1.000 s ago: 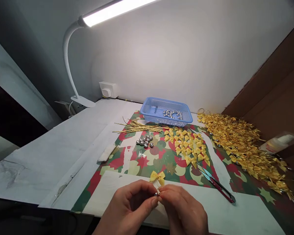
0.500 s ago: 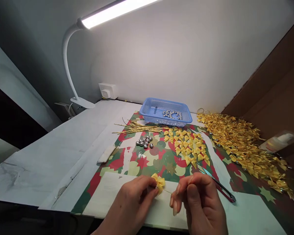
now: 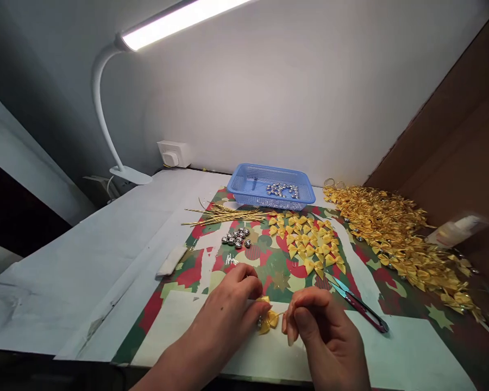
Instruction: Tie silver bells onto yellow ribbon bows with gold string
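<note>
My left hand (image 3: 230, 307) pinches a yellow ribbon bow (image 3: 271, 321) low over the white paper, its fingers hiding part of it. A small silvery bell (image 3: 260, 321) shows at the bow, close to the thumb tip. From the bow a thin tie (image 3: 281, 314) runs to my right hand (image 3: 326, 334), whose thumb and forefinger are closed on its end. Thread snips (image 3: 364, 310) lie to the right of that hand. Beyond the hands are several silver bells (image 3: 237, 238), loose yellow bows (image 3: 312, 244) in rows and gold twist ties (image 3: 224, 214).
A blue basket (image 3: 264, 200) with silver bells stands by the wall. On the right lies a heap of gold bows with bells (image 3: 385, 228) and a white-capped bottle (image 3: 452, 232). A folded white pad (image 3: 171, 261) is at left; a lamp (image 3: 101, 103) shines overhead.
The bow has turned and dropped slightly in my left hand, whose fingers now curl over it. My right hand has come nearer, and less of the tie shows between the hands.
</note>
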Tool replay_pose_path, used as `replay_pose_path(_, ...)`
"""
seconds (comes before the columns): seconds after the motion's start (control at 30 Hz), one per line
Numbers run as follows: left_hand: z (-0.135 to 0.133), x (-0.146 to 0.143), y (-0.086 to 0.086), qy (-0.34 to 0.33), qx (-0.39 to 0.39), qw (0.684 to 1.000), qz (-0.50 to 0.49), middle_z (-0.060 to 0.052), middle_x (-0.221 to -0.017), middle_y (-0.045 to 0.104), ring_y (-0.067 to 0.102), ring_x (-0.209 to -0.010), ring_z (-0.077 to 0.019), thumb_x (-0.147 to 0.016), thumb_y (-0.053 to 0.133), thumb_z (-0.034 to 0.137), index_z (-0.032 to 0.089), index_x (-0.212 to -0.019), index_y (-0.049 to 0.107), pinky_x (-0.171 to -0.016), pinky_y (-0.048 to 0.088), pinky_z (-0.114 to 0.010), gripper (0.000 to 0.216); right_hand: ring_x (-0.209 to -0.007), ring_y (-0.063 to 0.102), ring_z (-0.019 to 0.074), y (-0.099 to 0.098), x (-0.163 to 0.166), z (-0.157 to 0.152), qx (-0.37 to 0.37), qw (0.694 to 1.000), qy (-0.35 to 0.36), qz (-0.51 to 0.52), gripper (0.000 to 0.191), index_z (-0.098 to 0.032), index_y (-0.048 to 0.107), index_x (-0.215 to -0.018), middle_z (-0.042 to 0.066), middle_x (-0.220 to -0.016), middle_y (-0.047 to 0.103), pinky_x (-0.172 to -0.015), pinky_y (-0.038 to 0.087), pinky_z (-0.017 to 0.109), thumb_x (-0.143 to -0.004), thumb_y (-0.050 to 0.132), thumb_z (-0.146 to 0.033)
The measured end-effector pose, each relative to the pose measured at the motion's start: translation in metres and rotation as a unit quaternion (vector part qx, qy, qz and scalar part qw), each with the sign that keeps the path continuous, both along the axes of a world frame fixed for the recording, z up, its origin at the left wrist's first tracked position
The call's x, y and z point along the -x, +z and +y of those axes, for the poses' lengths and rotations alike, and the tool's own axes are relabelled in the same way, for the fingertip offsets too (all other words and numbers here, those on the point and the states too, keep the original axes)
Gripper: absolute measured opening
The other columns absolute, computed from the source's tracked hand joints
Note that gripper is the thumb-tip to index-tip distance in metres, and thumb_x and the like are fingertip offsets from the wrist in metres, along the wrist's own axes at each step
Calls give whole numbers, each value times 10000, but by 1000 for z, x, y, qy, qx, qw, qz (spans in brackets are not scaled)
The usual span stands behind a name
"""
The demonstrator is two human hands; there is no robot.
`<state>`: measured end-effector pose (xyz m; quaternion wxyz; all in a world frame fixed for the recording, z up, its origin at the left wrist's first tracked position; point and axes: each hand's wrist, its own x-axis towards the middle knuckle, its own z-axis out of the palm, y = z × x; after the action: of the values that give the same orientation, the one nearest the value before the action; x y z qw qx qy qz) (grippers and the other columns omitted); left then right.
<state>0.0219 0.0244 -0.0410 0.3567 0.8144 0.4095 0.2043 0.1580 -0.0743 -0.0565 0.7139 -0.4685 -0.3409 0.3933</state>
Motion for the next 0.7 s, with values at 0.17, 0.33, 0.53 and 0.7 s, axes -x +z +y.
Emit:
replay_pose_path(0.17,0,-2,-3,-20,36,999,-11,-46,-936,616,626,-838,-246,-807,607,149,222,-700,574,-745,465,-369,134,-566,568,78,-3,-3,1,-42,999,-1,0,224,-241,659,-917,-51,-718,602,-597,479,206,-1012,645,-443)
replay_pose_path(0.33,-2,5,6,-6,87,995,-47,-8,-769,621,582,-719,-212,-903,585,233,234,-725,551,-663,446,-337,182,-494,495,60,7,1,-1,-86,996,-15,2,147,-283,626,-1009,-66,-710,590,-519,445,181,-1069,550,-394)
replay_pose_path(0.53,-11,19,11,38,184,970,-153,9,-796,658,646,-740,-196,-937,632,388,236,-1023,649,-677,542,-298,175,-511,469,61,29,7,-4,-125,990,-34,63,99,-290,655,-1003,-57,-725,589,-532,450,184,-1045,600,-360)
replay_pose_path(0.7,-26,23,16,81,248,940,-221,7,-754,772,686,-731,-198,-862,765,357,286,-924,828,-692,567,-267,113,-538,521,91,48,9,-4,-166,982,-75,52,84,-298,666,-1003,-50,-679,558,-521,478,204,-1046,595,-303)
